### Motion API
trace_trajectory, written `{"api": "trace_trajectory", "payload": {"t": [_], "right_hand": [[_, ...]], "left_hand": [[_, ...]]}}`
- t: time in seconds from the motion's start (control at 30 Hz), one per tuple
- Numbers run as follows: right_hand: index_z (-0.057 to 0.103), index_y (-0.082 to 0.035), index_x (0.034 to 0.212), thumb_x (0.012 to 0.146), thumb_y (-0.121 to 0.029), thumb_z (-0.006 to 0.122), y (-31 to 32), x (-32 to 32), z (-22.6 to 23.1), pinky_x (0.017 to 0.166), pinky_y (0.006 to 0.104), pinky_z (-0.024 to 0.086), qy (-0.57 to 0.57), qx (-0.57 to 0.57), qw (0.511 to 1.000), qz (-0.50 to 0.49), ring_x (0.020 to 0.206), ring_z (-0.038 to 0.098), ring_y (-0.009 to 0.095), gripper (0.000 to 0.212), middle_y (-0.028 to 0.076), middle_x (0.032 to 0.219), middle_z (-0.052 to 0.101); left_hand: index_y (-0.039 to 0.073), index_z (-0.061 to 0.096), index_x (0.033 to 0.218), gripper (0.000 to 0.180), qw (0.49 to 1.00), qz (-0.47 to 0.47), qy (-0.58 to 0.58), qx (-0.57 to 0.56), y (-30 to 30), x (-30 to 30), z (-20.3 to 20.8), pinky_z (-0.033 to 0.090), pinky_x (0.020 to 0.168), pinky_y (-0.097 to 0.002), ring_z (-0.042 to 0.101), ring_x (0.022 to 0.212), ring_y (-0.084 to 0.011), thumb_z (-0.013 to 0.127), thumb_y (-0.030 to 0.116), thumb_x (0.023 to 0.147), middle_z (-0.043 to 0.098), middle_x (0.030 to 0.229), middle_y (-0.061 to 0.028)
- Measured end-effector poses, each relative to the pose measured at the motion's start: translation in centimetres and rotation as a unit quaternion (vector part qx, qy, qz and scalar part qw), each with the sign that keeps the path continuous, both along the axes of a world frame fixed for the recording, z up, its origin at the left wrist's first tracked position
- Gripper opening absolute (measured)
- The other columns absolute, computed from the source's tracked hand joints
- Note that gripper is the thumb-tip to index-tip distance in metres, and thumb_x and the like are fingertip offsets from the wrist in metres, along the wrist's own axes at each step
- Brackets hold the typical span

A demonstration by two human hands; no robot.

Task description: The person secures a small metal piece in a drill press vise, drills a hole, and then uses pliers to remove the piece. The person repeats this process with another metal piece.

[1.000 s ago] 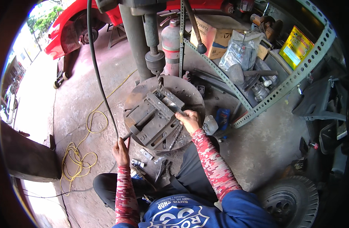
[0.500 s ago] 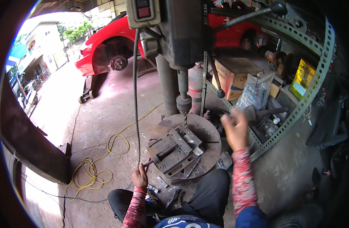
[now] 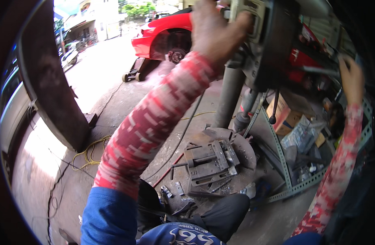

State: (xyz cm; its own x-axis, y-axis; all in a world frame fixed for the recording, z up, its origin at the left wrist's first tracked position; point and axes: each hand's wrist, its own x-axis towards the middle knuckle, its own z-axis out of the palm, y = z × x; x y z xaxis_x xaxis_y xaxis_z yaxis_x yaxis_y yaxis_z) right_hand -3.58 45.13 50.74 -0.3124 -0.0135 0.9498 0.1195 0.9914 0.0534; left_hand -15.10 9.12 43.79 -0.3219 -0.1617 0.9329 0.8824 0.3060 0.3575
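My left hand (image 3: 220, 36) is raised to the switch box (image 3: 252, 18) on the drill press (image 3: 273, 45). Its thumb stretches out against the box; the other fingers spread upward and are partly cut off by the picture's top edge. On the right, my right hand (image 3: 352, 79) is closed round the outer end of the feed lever (image 3: 320, 70). Below the press head hangs the chuck (image 3: 241, 121), over the edge of the round table (image 3: 246, 151). A steel machine vise (image 3: 210, 161) with a long screw lies on that table, amid metal chips. The drill bit cannot be made out.
A red car (image 3: 163, 34) with a bare wheel hub stands behind. At the right, a perforated metal rack (image 3: 279, 159) holds a cardboard box (image 3: 283, 114) and a plastic bag (image 3: 301, 134). A dark post (image 3: 56, 81) rises at left, near a yellow cord (image 3: 89, 157).
My left hand has left the vise screw and risen to the switch box. My right hand has moved up and right onto the feed lever. The view has shifted leftward.
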Motion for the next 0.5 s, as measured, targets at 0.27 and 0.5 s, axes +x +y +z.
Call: {"api": "trace_trajectory", "payload": {"t": [0.27, 0.5], "right_hand": [[0.070, -0.002, 0.092, 0.094, -0.022, 0.067, -3.3, 6.7, -16.9, 0.074, 0.0463, 0.052, -0.227, -0.112, 0.967, 0.038, 0.085, 0.068, 0.040, 0.020, 0.019, 0.083, 0.070], [0.064, -0.001, 0.124, 0.095, -0.043, 0.069, -2.9, -4.9, -14.0, 0.093, 0.0374, 0.050, -0.263, -0.412, 0.791, 0.368, 0.104, 0.064, 0.024, 0.052, 0.010, 0.116, 0.068]], "left_hand": [[-0.008, 0.048, 0.123, 0.043, 0.939, -0.322, -0.122, -0.018, 0.5, -3.0, 1.2, 0.058, 0.077, -0.0307, 0.066, 0.085, -0.0191, 0.064, 0.011, 0.089, 0.066, 0.106, -0.0145], [-0.002, 0.060, 0.121, 0.040, 0.929, -0.266, -0.242, -0.082, -0.2, -2.1, 2.4, 0.056, 0.083, -0.0336, 0.065, 0.095, -0.0197, 0.063, 0.026, 0.093, 0.067, 0.109, -0.0126]]}}
